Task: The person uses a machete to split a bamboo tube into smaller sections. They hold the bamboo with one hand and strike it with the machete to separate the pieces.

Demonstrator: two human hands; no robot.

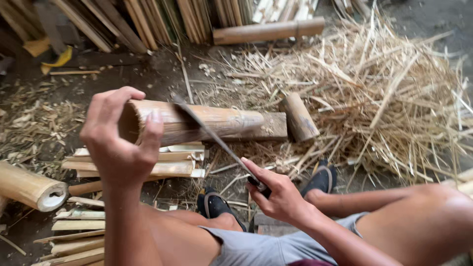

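Note:
My left hand (118,143) grips the near open end of a tan bamboo tube (207,120), which slants away so its far end rests on a wooden block (273,127) on the ground. My right hand (278,194) holds the dark handle of a long knife (212,133). The blade lies across the top of the tube, edge against the bamboo near its middle. Split bamboo strips (167,160) lie stacked under the tube.
A short bamboo piece (299,117) leans beside the block. A large heap of bamboo shavings (389,93) fills the right. Another bamboo tube (32,188) and strips (74,236) lie at left. Poles (148,19) line the back. My sandalled feet (320,180) rest below.

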